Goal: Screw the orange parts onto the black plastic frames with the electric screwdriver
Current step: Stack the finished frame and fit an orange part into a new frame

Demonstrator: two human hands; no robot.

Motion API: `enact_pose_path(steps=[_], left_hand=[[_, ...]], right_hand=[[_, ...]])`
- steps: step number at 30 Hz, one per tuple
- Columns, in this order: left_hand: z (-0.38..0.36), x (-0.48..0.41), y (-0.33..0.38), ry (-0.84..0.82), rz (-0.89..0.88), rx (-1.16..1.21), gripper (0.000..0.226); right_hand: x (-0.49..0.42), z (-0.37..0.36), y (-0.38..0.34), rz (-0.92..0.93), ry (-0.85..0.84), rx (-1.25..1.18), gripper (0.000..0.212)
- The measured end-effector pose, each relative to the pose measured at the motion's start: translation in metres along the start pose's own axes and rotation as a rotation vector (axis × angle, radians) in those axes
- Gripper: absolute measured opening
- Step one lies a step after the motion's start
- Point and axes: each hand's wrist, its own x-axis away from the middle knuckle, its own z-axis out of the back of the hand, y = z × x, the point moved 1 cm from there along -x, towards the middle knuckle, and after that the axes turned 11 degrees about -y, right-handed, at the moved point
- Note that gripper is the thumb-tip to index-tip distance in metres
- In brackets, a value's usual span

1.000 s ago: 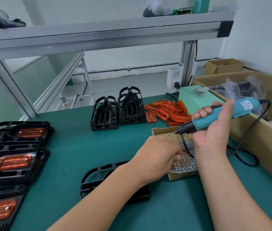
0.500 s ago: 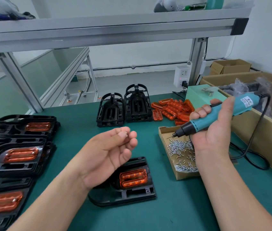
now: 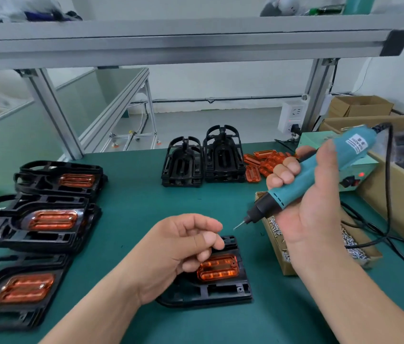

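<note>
Frame (image 3: 223, 292): lies unclamped; may skid under pressure.
Driver (image 3: 320, 175): right hand (image 3: 312, 207) wrapped round it, slanted above frame's far-right corner; may slip off.
Left hand (image 3: 178, 249): over frame, fingertips pinched, presumably on a screw; easily dropped.
Orange part (image 3: 218, 268): in frame's middle; may shift.

The green desk (image 3: 134, 194) carries one frame (image 3: 220, 291) with an orange insert at 6 o'clock. More frames (image 3: 47, 219) with inserts are piled at 9, two black stacks (image 3: 203, 160) stand at 12, and loose orange parts (image 3: 262, 161) lie at 1. A power box (image 3: 352, 180) sits at 2, and a screw box (image 3: 287, 266) and a cable (image 3: 394, 244) lie at 3.
</note>
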Motion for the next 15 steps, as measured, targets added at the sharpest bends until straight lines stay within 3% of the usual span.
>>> enact_pose_path(steps=[6, 15], left_hand=[[-0.003, 0.001, -0.002, 0.003, -0.035, -0.086, 0.008], [-0.013, 0.003, -0.003, -0.003, -0.019, -0.136, 0.012]], right_hand=[[0.004, -0.013, -0.001, -0.009, -0.064, -0.008, 0.034], [0.021, -0.006, 0.001, -0.024, -0.032, -0.023, 0.034]])
